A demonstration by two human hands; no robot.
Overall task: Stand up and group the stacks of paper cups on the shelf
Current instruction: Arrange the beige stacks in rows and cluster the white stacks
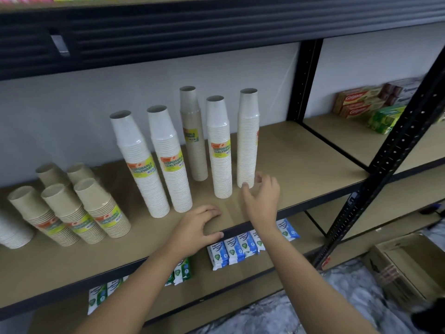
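The yellow-and-orange labels on the cup stacks read "DISPOSABLE TABLEWARE"; the smaller print under it is too fine to read. Four tall white stacks stand upside down in clear wrap on the middle shelf, two side by side at the centre and two further right. A tall brown stack stands behind them, close to the wall. To the left, five short brown stacks with the same label huddle together, touching, and a short white stack shows at the picture's edge.

The right hand is at the foot of the rightmost white stack, fingers spread and relaxed, gripping nothing; whether the fingertips touch the cups I cannot tell. The left hand rests on the front of the shelf, fingers loosely bent, thumb along the edge, holding nothing.

In the next bay, red toothpaste boxes read "Colgate". Blue packets and green packets lie on the shelf below; their writing is blurred.
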